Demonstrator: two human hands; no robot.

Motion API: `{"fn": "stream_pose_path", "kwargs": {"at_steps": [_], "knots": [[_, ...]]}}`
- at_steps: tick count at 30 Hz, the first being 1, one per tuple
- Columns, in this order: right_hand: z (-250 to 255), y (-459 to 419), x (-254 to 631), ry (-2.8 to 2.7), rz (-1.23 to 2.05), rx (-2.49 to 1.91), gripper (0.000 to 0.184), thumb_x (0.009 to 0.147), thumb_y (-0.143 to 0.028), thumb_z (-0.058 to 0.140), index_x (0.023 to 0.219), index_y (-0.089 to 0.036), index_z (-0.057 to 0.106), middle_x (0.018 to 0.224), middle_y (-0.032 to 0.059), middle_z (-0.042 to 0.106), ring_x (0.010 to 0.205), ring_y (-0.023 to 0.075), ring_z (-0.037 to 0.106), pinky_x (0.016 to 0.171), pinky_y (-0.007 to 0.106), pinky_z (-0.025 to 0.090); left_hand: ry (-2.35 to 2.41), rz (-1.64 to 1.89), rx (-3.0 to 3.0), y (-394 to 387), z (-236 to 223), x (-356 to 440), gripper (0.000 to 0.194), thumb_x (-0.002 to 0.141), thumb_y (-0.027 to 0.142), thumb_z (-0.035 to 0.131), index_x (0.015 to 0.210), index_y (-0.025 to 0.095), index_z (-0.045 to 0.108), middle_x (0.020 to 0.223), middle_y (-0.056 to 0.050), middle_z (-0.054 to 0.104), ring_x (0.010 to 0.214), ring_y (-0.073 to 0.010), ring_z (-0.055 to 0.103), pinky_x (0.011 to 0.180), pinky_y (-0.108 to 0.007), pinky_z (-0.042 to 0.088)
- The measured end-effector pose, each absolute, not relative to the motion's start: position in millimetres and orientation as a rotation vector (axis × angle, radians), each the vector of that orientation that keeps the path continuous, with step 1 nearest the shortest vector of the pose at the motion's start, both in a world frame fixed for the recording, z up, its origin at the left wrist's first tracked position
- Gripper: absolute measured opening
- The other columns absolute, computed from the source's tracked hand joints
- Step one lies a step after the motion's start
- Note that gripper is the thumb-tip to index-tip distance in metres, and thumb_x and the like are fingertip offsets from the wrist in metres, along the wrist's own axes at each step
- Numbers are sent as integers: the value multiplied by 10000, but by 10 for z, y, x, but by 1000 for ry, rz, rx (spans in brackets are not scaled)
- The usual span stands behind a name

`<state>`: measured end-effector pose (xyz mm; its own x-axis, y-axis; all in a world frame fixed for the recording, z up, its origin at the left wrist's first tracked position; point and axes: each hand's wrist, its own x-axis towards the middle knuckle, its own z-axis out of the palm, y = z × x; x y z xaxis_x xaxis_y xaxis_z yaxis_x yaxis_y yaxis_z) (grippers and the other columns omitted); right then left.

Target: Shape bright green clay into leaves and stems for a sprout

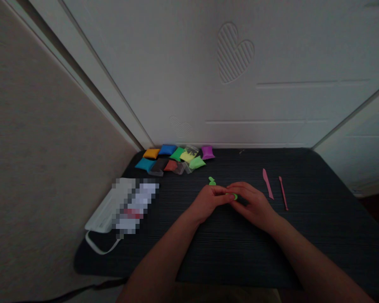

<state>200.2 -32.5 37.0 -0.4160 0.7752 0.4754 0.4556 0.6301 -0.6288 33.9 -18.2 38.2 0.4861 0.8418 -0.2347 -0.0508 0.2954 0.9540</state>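
Note:
Both hands meet over the middle of the dark table (227, 252). A small piece of light green modelling clay (235, 197) is pinched between their fingertips. My left hand (210, 202) comes in from the left with its fingers together, touching the clay. My right hand (252, 203) curves round the piece from the other side, thumb below and fingers above. Just behind my left hand lies a small light green clay shape (212, 181), its lower part hidden by that hand. The fingers cover much of the held piece, so its full form cannot be made out.
Packets of coloured clay, among them blue (167, 149), orange (151, 153) and purple (207, 152), lie at the back left. A pink plastic knife (267, 184) and a thin pink tool (283, 193) rest at right. A strapped white item (102, 214) lies left. A white panel (177, 75) rises behind.

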Motion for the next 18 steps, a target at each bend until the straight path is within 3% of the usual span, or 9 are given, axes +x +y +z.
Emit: {"fn": "stream_pose_path", "kwargs": {"at_steps": [11,18], "knots": [[356,-301,2023,-2107,491,-976,252,769,-196,536,1017,-233,556,992,61,598,938,184,566,819,364,482,867,709,1084,-172,394,346,207,665,305,649,807,158,682,772,-16,650,723,-143,550,735,-273,385],[335,-292,2017,-2070,475,-996,228,767,-201,545,994,-220,554,988,64,592,938,182,561,819,360,478,869,790,1077,-165,370,344,163,663,287,665,754,152,661,704,12,612,659,-101,511,700,-237,363]]}}
